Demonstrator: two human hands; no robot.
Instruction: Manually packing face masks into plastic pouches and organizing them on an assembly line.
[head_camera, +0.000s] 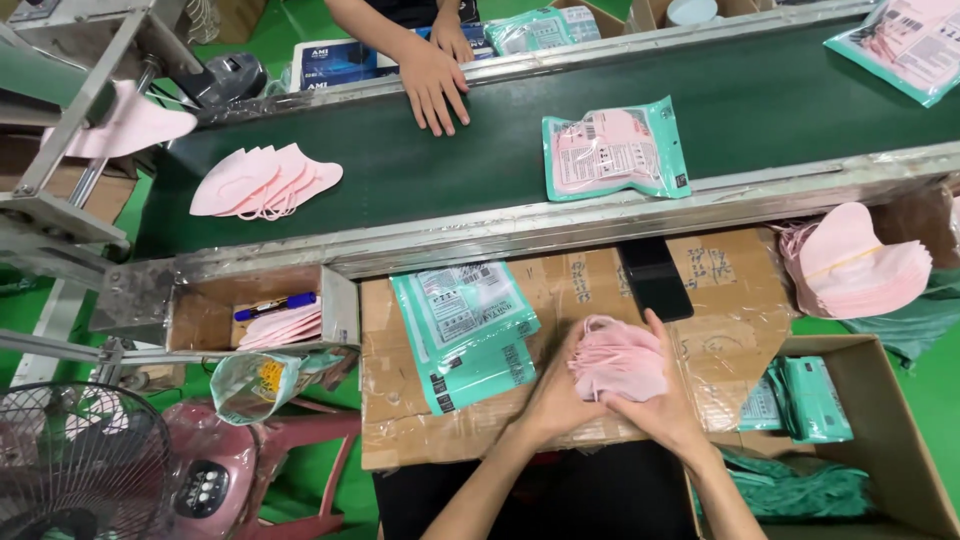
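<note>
Both hands, left hand (560, 395) & right hand (668, 400), pressed around a pink mask stack (618, 360), squaring it; not bagged yet. Empty teal pouches (465, 335) just left; probably several masks.

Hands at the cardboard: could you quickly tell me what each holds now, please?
Left hand: closed on the pink mask stack.
Right hand: closed on it too.

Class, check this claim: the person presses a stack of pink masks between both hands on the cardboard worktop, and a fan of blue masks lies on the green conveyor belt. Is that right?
Not quite. The head view shows the fan of masks on the conveyor belt is pink, not blue. The rest holds: left hand and right hand press the pink stack.
</note>
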